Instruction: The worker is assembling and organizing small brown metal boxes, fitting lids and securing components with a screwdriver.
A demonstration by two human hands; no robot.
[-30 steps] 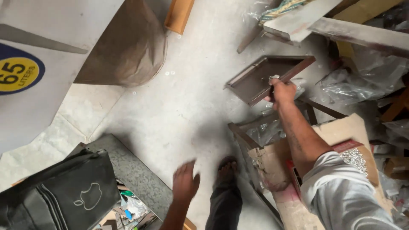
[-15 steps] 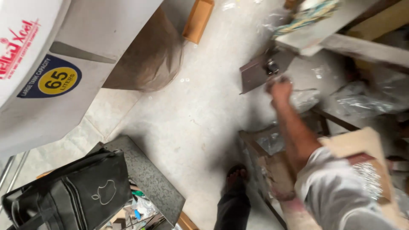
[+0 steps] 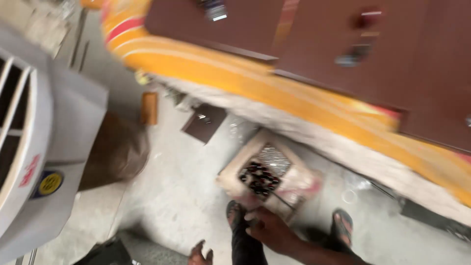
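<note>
Since 0.5 s ago your view swung up: right hand (image 3: 269, 229) left the brown panel (image 3: 204, 122), now at 11 o'clock on the floor. Hand hung loosely curled, empty, just above the box (image 3: 267, 172); left hand (image 3: 200, 254) barely showed, can't tell. Between steps, imo; next needs a re-reach.

Your nearest thing was an open cardboard box (image 3: 267, 172), lying tilted on the pale floor (image 3: 181, 191) just ahead of your feet. Inside showed small dark round pieces and a shiny silvery patch, blurred.
</note>
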